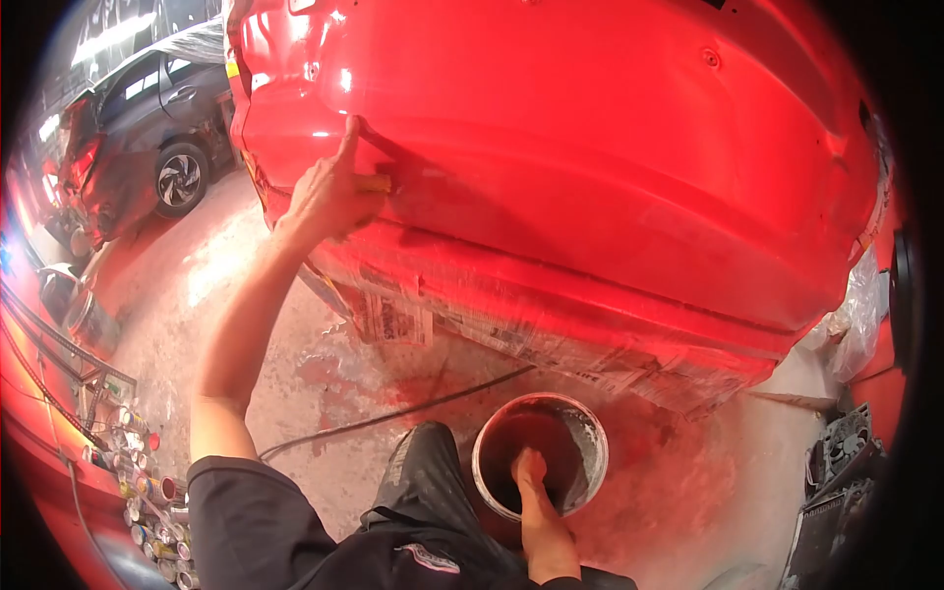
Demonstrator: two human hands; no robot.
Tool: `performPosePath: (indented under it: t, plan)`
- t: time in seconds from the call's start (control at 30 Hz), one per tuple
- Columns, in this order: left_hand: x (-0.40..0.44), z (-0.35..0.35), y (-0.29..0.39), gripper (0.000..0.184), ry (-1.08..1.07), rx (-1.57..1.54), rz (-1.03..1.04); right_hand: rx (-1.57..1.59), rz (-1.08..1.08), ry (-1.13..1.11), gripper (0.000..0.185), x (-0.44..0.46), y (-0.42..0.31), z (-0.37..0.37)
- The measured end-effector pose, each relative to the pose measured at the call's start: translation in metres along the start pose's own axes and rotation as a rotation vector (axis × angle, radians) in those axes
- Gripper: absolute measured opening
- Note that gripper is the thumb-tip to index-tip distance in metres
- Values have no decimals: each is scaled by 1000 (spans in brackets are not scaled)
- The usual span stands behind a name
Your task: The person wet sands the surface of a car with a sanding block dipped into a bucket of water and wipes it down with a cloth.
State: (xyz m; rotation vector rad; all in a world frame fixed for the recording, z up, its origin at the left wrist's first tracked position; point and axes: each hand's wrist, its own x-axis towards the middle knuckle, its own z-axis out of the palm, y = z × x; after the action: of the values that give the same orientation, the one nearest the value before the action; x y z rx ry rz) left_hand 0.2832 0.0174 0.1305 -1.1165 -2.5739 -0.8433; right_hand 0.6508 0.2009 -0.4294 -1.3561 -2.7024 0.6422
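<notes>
The two hands are well apart. The left hand [332,200] is up on the left end of the red panel [560,128], its index finger stretched out and seemingly touching the glossy surface; the other fingers curl underneath, and whether they clasp the small yellowish bit [374,184] beside them (it may only be a fingertip) I cannot tell. The right hand [531,470] reaches down inside the bucket [595,447], its fingers lost in the dark interior, so its grip cannot be told either.

The relation that matters is up against down: the panel lies ahead of the person, its long axis running from side to side and slanting down toward the right of the view, with the left hand on it and clearly the nearer. The bucket stands on the floor [251,295], short of the panel's lower edge and just right of the person's leg [428,462], so the right hand is apart from the panel.

Farther out, newspaper [398,320] hangs below that edge, a dark hose [393,413] crosses the floor, and a dark car [182,98] stands beyond at the left.
</notes>
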Motion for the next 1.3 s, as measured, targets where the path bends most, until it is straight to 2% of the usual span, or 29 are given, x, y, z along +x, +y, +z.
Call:
performPosePath:
  t: [0.1, 0.13, 0.23, 0.27, 0.37, 0.47, 0.57, 0.67, 0.77, 0.87, 0.93, 1.0, 1.07, 1.13, 1.17, 1.2, 1.23, 1.27, 1.3]
  plan:
    - [0, 12, 16, 93, 30, 6, 85, -1, 11, 9, 16, -3, -2, -4]
    - [0, 18, 19, 85, 68, 41, 186, -1, 17, 6, 16, -4, -1, -4]
    - [-5, 24, 41, 80, -4, 11, 200, -14, -5, 36, 15, -4, 0, -2]
    - [-6, 27, 43, 87, 24, 16, 255, -5, -7, 32, 15, -4, 1, -1]
    - [-3, 31, 51, 104, 24, 82, 167, 6, -16, 25, 15, -5, 1, -3]
    - [-2, 34, 53, 105, 67, 157, 180, 5, -23, 11, 14, -7, 0, -6]
    - [-1, 41, 50, 107, 69, 102, 251, 35, -1, -18, 17, -6, -3, -10]
    - [-3, 37, 60, 107, 39, 224, 206, 43, 10, -32, 17, -6, -3, -12]
    - [0, 43, 57, 108, 60, 183, 216, 26, 9, -19, 17, -5, -3, -10]
    - [-8, 45, 68, 109, 41, 40, 344, -4, 7, -27, 17, -5, -2, -6]
    - [-8, 56, 75, 110, 12, 54, 481, -16, 17, -67, 17, -4, -1, -3]
    - [-12, 80, 83, 105, 26, -37, 570, -79, 22, -200, 15, -4, -2, 3]
    - [-34, 104, 105, 103, -83, -126, 659, -89, 16, -297, 17, 4, 7, 14]
    - [-65, 142, 121, 97, -246, -186, 797, -59, -38, -373, 22, 28, 51, 75]
    - [-82, 173, 118, 93, -343, -183, 864, -32, -40, -314, 23, 46, 69, 114]
    - [-101, 202, 117, 81, -363, -262, 964, -5, -44, -255, 23, 67, 100, 168]
    - [-121, 224, 117, 80, -522, -219, 916, 21, -49, -197, 24, 86, 128, 217]
    - [-141, 262, 106, 75, -547, -229, 951, 491, 43, -17, 24, 54, 83, 149]
    - [-157, 304, 91, 69, -575, -238, 980, 321, 0, 141, 23, 50, 68, 126]
